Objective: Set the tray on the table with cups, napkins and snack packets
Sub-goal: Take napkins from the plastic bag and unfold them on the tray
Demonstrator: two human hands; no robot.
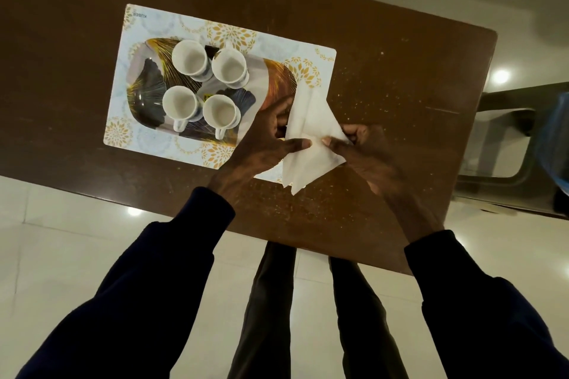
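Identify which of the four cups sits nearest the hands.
The cup at the tray's near right, beside the left hand; the other three sit farther off.

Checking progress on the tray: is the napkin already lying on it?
No, the napkin is held between the left hand and right hand, above the tray edge.

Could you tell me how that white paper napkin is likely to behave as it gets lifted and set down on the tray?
The napkin is probably floppy: its free corner droops below both hands. It looks thin and light, so it may shift easily. Its creases suggest it holds a fold loosely, so it could spring open on the tray.
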